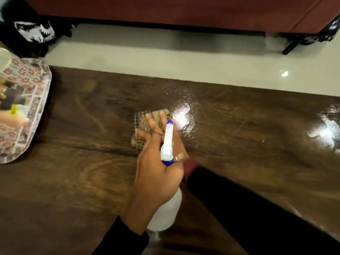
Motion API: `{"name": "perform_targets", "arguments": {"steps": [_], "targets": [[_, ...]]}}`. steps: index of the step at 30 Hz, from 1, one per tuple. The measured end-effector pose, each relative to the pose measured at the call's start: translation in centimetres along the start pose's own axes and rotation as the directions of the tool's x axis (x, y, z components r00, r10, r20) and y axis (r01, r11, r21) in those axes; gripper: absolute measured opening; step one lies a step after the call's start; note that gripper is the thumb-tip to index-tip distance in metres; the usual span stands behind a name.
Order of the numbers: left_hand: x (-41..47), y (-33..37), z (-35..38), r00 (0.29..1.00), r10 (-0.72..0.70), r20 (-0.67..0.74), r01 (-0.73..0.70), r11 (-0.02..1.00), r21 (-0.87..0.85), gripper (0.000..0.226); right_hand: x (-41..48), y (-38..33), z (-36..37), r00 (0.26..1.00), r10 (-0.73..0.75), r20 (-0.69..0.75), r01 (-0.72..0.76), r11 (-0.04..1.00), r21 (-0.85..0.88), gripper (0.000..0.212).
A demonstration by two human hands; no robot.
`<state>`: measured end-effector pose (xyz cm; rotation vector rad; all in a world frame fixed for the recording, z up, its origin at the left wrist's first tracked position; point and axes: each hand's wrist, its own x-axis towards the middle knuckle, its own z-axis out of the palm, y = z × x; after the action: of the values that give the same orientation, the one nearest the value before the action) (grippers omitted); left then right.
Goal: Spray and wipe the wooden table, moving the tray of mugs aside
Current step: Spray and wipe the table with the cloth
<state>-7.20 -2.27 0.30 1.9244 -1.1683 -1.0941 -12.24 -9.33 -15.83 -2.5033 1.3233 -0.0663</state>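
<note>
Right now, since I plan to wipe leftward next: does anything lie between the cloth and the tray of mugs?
Nothing visible: only bare wooden table lies between the cloth under the right hand and the tray.

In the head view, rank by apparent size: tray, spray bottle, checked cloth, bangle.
1. tray, though cropped by the frame edge.
2. spray bottle, nearer the camera, gripped by the left hand.
3. checked cloth, partly covered by the right hand.
4. bangle, clearly smallest.

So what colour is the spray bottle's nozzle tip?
Blue nozzle tip on the white spray bottle; head view.
</note>
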Motion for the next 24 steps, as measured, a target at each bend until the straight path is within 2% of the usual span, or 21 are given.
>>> {"name": "perform_targets", "arguments": {"steps": [1,4,6,9,12,14,16,19,21,22,24], "targets": [[0.2,-0.4,-0.8,1.000,-0.011,-0.005,0.011,1.000,0.010,0.042,-2.5,-0.2,-0.2,0.997,-0.061,-0.046,0.061,0.998,0.018,0.059],[0.9,-1.8,-2.8,0.998,-0.059,-0.008,0.059,0.998,0.026,0.028,-8.6,3.1,-1.9,0.990,-0.109,0.089,0.108,0.994,0.012,0.075],[0.9,-3.0,-3.8,0.998,-0.062,-0.004,0.062,0.997,0.044,0.031,-7.6,7.0,-2.7,0.996,0.020,0.082,-0.020,1.000,-0.012,0.084],[0.3,-4.3,-4.8,0.998,-0.065,-0.017,0.066,0.996,0.052,0.032,-0.4,10.3,-4.6,0.952,0.302,0.054,-0.301,0.953,-0.029,0.077],[-0.2,-5.0,-5.4,0.996,-0.071,-0.059,0.073,0.997,0.019,0.032,8.5,8.9,-5.4,0.915,0.402,0.044,-0.401,0.916,-0.021,0.072],[-0.7,-5.2,-5.9,0.993,-0.079,-0.090,0.079,0.997,0.001,0.034,12.3,4.7,-4.8,0.931,0.362,0.053,-0.361,0.932,-0.029,0.071],[-1.0,-5.4,-6.5,0.989,-0.087,-0.123,0.085,0.996,-0.025,0.035,13.3,-0.7,-3.7,0.966,0.252,0.061,-0.251,0.968,-0.026,0.073],[-1.4,-6.0,-7.9,0.984,-0.094,-0.154,0.087,0.995,-0.047,0.032,8.5,-7.3,-0.9,0.985,-0.066,0.158,0.076,0.996,-0.055,0.070],[-1.5,-6.5,-9.2,0.982,-0.108,-0.154,0.102,0.994,-0.042,0.039,2.8,-8.3,0.5,0.960,-0.227,0.163,0.235,0.971,-0.036,0.066],[-1.6,-6.7,-9.8,0.983,-0.107,-0.149,0.104,0.994,-0.033,0.044,0.4,-7.4,0.6,0.957,-0.253,0.142,0.256,0.967,-0.006,0.068],[-1.8,-7.3,-10.8,0.987,-0.084,-0.139,0.082,0.996,-0.020,0.036,-1.7,-3.7,-0.1,0.964,-0.226,0.140,0.228,0.974,0.006,0.076]]}}
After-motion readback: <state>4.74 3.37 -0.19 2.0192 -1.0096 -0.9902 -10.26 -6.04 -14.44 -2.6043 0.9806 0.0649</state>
